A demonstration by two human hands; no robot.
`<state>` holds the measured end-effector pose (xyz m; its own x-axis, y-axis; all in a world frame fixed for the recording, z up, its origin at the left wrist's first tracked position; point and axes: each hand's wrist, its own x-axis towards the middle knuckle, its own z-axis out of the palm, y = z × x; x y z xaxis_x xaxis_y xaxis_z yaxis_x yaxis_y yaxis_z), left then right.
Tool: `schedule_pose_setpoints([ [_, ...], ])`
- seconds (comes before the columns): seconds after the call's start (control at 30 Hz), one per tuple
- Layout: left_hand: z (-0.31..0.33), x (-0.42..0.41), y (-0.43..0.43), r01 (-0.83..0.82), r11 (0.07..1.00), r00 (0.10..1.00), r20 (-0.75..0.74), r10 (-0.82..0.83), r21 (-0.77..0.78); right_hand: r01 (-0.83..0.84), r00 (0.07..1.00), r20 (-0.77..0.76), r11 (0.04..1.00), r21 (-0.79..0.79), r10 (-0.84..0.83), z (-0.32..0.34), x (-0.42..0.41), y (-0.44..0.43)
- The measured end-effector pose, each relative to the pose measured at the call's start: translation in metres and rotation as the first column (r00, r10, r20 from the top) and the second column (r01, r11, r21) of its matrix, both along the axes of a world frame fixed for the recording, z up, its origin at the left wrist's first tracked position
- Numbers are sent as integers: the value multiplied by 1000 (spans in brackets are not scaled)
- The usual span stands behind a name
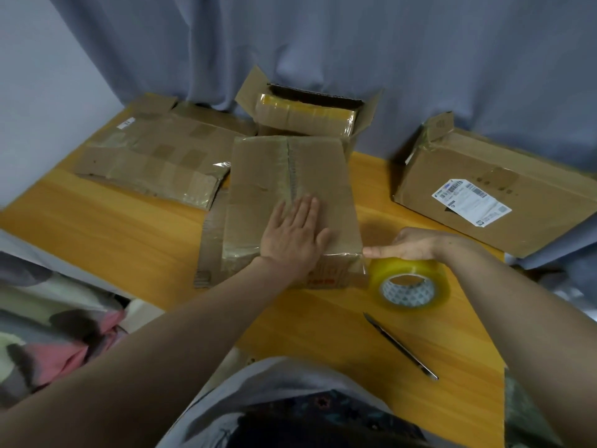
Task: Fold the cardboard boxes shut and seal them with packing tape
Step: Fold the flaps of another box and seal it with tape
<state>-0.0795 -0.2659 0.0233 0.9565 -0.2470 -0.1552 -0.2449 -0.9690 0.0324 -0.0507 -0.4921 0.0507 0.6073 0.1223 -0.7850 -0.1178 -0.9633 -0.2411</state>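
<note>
There, my left grip lay flat, fingers straight, on the closed cardboard box at the middle of the tabletop. My right grip thumbed the box's near right corner, just above the tape roll; whether it held the roll, I could not tell.

Backdrop: grey-blue curtain, hung in loose vertical folds across the whole far side. Left: plain pale wall, meeting the curtain. Furniture: one table, yellow-orange wood grain. Lower left, beside the table: crumpled cloth bundle, pink and dark. Light: soft, dim, even.
</note>
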Motion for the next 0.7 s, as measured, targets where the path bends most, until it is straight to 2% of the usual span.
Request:
schedule_pose_setpoints([
  [0.1,-2,-4,28,-82,995,996,47,79,56,-29,999,-17,1000,-10,29,-4,3,7],
  [0.17,-7,-8,55,-225,971,974,61,220,80,-36,999,-24,999,-14,36,-4,4,9],
  [0.23,-8,-14,76,-399,917,917,-12,399,-15,-45,998,-36,999,-12,44,-2,5,11],
  [0.3,-5,-21,83,-497,843,867,-145,476,-206,-53,997,-53,998,-14,53,-2,8,14],
  [0.4,1,-21,82,-484,812,875,-150,461,-328,-25,999,-45,1000,11,25,-6,8,15],
  [0.53,-1,-17,86,-469,810,883,-166,439,-353,163,987,-39,965,205,-159,-16,-4,12],
  [0.63,-1,-16,88,-476,813,879,-217,425,-335,355,935,-129,869,345,-331,-25,-13,-7],
  [0.7,-2,-16,87,-472,841,880,-198,432,-264,394,918,-111,844,365,-381,-29,-13,-14],
])
